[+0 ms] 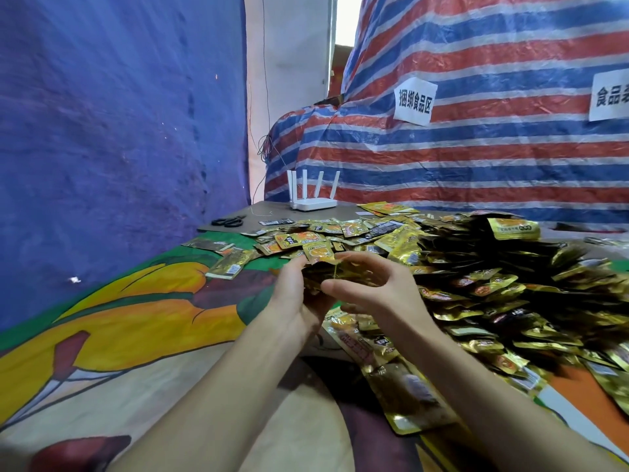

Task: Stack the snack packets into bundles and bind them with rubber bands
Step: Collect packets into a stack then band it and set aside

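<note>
Both forearms reach in from the bottom edge and meet mid-table. Under them, a printed cloth point(136, 318) in orange, yellow and green covers the table.

Just right of the right forearm, a few large gold packets point(394, 379) lie flat and overlapping on the cloth.

Left hand point(292, 301): palm turned inward, fingers curled round the left side of a bundle point(323, 272) of gold packets. Firm grip.

Right hand point(384, 294): arched in a C on the bundle's right side, forefinger over the top, thumb underneath, both tips touching it. The other fingers are curled loosely behind.

The bundle sits between the two hands, raised off the cloth, in front of the loose packets. A thin yellowish band point(335, 272) runs down its near face, between the right forefinger tip and the thumb tip. Cannot tell whether those tips pinch the band itself.

Right of the hands, a big pile point(510, 284) of gold and dark packets spreads to the frame edge. Beyond the hands, a flatter scatter point(306, 238) of yellow packets, some face up with an orange print.

Further back left, black scissors point(228, 221) lie on a grey board point(265, 211). A white router point(311, 199) with four upright aerials stands on the same board, behind the scatter.

Behind: blue sheet point(102, 131) on the left, a red, white and blue striped tarp point(476, 155) on the right. Two white paper signs on the tarp, one point(413, 102) whole, one point(611, 97) cut by the frame.
</note>
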Demonstrator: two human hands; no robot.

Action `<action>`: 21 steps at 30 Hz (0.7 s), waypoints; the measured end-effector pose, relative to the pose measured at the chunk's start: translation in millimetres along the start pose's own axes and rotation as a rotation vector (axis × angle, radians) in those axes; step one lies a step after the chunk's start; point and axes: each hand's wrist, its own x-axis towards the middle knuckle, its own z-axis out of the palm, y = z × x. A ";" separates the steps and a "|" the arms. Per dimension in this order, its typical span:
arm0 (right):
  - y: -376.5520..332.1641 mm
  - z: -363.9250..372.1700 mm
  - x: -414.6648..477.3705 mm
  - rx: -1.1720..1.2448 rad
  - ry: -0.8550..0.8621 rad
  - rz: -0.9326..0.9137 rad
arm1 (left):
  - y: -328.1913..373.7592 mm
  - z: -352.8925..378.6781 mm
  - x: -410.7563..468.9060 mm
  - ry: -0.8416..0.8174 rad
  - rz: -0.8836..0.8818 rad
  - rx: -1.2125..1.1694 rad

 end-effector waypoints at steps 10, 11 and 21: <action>-1.6 7.2 -1.2 -0.133 0.031 -0.136 | 1.8 1.1 2.3 -0.046 0.098 0.160; -3.7 2.2 -0.5 -0.152 -0.005 -0.126 | 0.3 1.1 0.3 -0.076 0.073 0.213; -11.1 0.2 -4.4 -0.367 -0.225 -0.111 | -9.3 -7.2 9.8 0.093 0.126 0.466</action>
